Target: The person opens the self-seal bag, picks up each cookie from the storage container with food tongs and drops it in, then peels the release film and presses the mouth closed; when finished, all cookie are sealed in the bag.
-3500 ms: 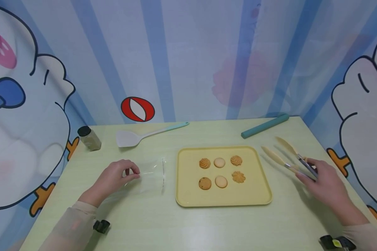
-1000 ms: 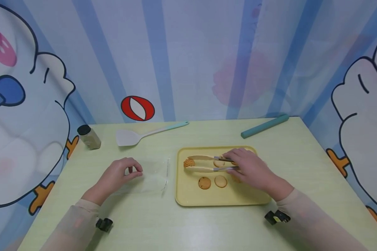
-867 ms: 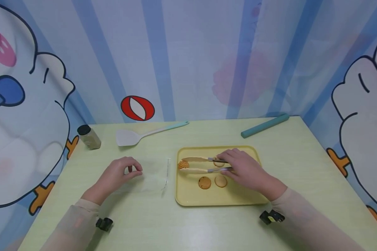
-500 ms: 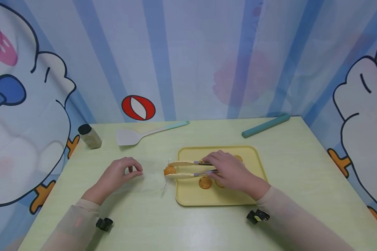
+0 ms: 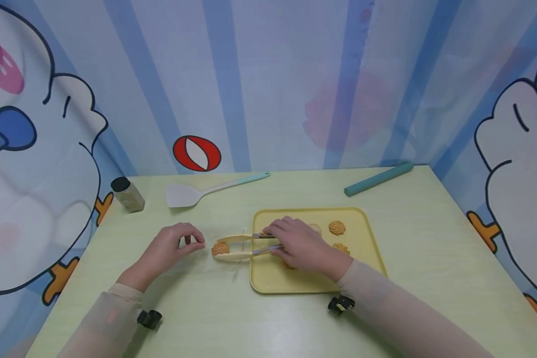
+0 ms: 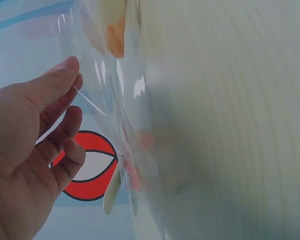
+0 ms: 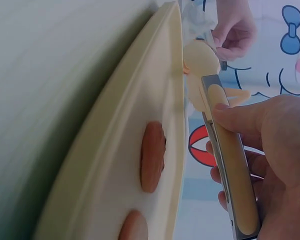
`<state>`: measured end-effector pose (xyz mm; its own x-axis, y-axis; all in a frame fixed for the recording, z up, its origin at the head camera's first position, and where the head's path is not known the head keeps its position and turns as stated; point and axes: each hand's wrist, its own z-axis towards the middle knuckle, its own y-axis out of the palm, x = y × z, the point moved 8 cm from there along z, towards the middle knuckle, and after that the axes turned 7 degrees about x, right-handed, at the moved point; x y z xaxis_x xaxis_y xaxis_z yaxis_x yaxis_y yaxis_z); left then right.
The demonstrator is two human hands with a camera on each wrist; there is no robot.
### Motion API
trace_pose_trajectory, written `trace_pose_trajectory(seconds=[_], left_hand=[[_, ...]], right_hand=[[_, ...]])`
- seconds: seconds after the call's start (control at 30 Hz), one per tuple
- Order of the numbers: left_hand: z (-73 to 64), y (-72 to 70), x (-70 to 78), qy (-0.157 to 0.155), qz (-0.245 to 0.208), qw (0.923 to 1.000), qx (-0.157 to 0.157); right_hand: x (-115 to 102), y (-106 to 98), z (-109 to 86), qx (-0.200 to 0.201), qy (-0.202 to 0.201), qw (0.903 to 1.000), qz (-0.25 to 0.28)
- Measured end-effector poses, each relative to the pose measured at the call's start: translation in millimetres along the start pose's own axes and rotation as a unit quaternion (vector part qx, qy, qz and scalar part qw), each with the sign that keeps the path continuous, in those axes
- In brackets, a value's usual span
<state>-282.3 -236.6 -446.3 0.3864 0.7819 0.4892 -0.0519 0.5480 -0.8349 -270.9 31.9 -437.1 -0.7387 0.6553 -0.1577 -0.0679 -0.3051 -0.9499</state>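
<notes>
My left hand (image 5: 165, 253) pinches the edge of a clear plastic bag (image 6: 122, 107) between thumb and index finger, lifting that edge. My right hand (image 5: 302, 246) holds tongs (image 7: 232, 165) with pale tips and metal arms. Between the tips is a swirled cookie (image 5: 220, 249), just right of my left fingertips and within the bag's outline. In the left wrist view, an orange bit of the cookie shows through the film. Below my right hand lies a yellow tray (image 5: 268, 284) with several cookies, such as a swirled one (image 5: 337, 227); others are partly hidden by the hand.
A white spatula (image 5: 183, 196) with a mint handle lies at the back left, beside a black-capped jar (image 5: 130, 196). A teal rod (image 5: 378, 179) lies at the back right. A patterned blue curtain (image 5: 277, 89) stands behind the table.
My right hand brought the tongs in from the right, picked up the upper-left swirled cookie and carried it left off the tray to the bag. The left hand has barely moved.
</notes>
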Motion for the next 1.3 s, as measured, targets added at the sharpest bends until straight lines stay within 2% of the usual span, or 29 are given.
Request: trace_pose_trajectory(seconds=[0.3,0.57,0.77,0.97,1.3], left_hand=[[0.5,-3.2,8.2,0.015,-0.007,0.9998,0.014],[1.3,-3.5,7.3,0.008,-0.015,0.9998,0.012],[0.4,-1.3,2.9,-0.009,-0.011,0.9999,-0.001],[-0.2,2.2,-1.1,-0.021,0.008,0.9996,-0.016],[-0.3,1.8,-1.2,-0.023,0.013,0.9994,-0.022]], right_hand=[[-18.5,8.3,22.3,0.014,-0.030,0.9995,0.002],[-23.8,17.2,35.7,-0.006,-0.026,0.9996,-0.002],[-24.0,23.1,39.2,-0.017,-0.030,0.9994,0.000],[-19.7,13.4,28.5,-0.018,-0.026,0.9995,0.008],[9.1,-18.7,-11.3,0.003,0.021,0.9994,0.026]])
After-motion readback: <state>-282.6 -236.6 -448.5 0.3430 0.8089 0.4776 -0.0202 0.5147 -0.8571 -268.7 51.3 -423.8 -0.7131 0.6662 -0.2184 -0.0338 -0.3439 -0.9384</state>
